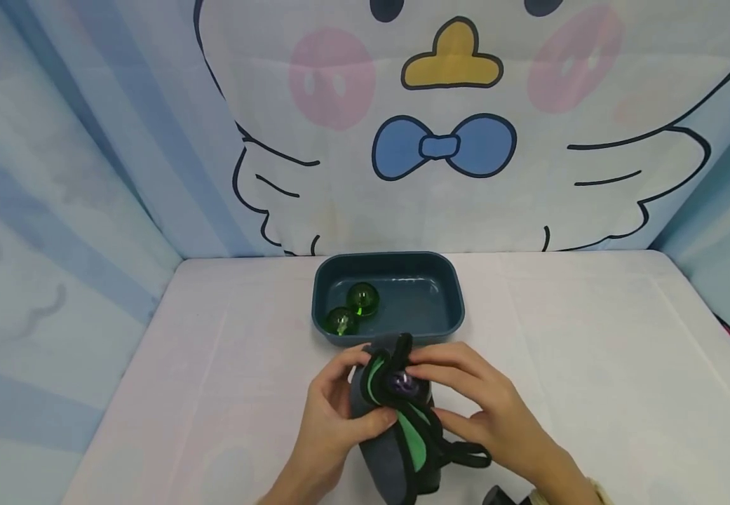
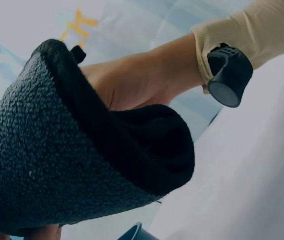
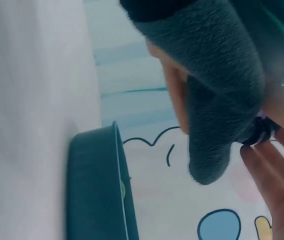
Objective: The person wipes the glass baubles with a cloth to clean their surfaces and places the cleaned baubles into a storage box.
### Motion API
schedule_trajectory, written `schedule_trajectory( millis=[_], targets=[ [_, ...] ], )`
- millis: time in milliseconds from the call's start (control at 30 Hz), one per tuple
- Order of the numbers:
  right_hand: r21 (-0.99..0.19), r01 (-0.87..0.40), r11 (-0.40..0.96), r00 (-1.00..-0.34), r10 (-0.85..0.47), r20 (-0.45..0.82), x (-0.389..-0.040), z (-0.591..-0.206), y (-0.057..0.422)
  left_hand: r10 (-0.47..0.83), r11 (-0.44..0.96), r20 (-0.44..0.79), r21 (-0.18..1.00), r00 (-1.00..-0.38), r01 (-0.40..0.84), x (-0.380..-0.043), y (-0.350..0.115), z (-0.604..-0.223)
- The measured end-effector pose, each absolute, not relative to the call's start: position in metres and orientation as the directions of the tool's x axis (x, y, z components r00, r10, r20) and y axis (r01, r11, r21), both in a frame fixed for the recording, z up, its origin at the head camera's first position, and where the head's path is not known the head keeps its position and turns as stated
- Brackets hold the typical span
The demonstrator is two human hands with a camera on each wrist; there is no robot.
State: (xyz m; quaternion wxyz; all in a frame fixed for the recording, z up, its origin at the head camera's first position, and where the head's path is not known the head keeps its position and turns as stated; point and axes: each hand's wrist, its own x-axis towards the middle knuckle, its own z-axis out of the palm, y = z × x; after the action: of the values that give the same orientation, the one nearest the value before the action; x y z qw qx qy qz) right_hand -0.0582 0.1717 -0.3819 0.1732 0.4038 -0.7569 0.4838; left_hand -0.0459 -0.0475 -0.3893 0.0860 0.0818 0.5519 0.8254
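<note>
My left hand [image 1: 329, 421] grips a grey fuzzy cloth pouch [image 1: 380, 456] with black edging, a green lining and black loops. Its thumb lies across the front, while the other fingers go behind. A shiny dark purple ball [image 1: 404, 384] shows in the gap between the black edges. At that ball, my right hand [image 1: 484, 403] pinches with its fingertips, the thumb low beside the edging. The left wrist view shows one end of the pouch [image 2: 47, 145] gaping, dark inside. Up close in the right wrist view, fingertips of my right hand [image 3: 277, 180] touch the ball [image 3: 257, 132].
Just beyond my hands stands a dark teal box [image 1: 447, 330] with two green clear balls [image 1: 362, 299] at its left side. A pale cloth covers the table [image 1: 592, 351]. Printed curtains [image 1: 339, 203] close off the back and sides.
</note>
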Motion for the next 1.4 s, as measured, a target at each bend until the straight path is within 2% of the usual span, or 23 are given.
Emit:
schedule_trajectory(
  millis=[100,267,400,600,767,900,1000,1100,1233,1400],
  targets=[
    [-0.586,-0.792,0.171,-0.596,-0.424,0.682,-0.0579,-0.383,0.1723,0.277,-0.375,0.057,0.925,-0.959,-0.053,-0.0458,-0.0487,-0.3883],
    [-0.709,-0.693,0.127,-0.688,-0.41,0.599,-0.0552,-0.3832,0.1743,0.357,-0.383,0.088,0.922,-0.93,-0.06,-0.0463,-0.0497,-0.3873],
    [-0.745,-0.646,0.164,-0.735,-0.395,0.55,-0.0535,-0.3822,0.1737,0.334,-0.383,0.098,0.923,-0.937,-0.04,-0.0473,-0.0483,-0.388],
    [-0.707,-0.687,0.171,-0.708,-0.38,0.596,-0.0541,-0.3814,0.1725,0.269,-0.37,0.063,0.928,-0.961,-0.043,-0.0475,-0.0485,-0.3883],
    [-0.701,-0.681,0.21,-0.711,-0.417,0.566,-0.0546,-0.3822,0.1717,0.262,-0.378,0.033,0.923,-0.965,-0.071,-0.0473,-0.049,-0.3896],
    [-0.72,-0.672,0.175,-0.714,-0.413,0.566,-0.0556,-0.3847,0.1707,0.273,-0.383,0.053,0.922,-0.96,-0.058,-0.0468,-0.0489,-0.389],
    [-0.761,-0.638,0.115,-0.727,-0.417,0.546,-0.0563,-0.3859,0.1699,0.285,-0.379,0.085,0.925,-0.955,-0.031,-0.0466,-0.0496,-0.3887],
    [-0.817,-0.568,0.098,-0.769,-0.416,0.485,-0.0557,-0.385,0.1705,0.299,-0.381,0.119,0.925,-0.947,-0.004,-0.0464,-0.0503,-0.3902],
    [-0.838,-0.523,0.157,-0.807,-0.408,0.427,-0.0553,-0.382,0.1718,0.294,-0.379,0.108,0.925,-0.95,-0.012,-0.0466,-0.0491,-0.3925],
    [-0.82,-0.528,0.221,-0.814,-0.407,0.415,-0.0557,-0.3791,0.1726,0.257,-0.36,0.037,0.931,-0.966,-0.06,-0.0471,-0.0461,-0.394]
  ],
)
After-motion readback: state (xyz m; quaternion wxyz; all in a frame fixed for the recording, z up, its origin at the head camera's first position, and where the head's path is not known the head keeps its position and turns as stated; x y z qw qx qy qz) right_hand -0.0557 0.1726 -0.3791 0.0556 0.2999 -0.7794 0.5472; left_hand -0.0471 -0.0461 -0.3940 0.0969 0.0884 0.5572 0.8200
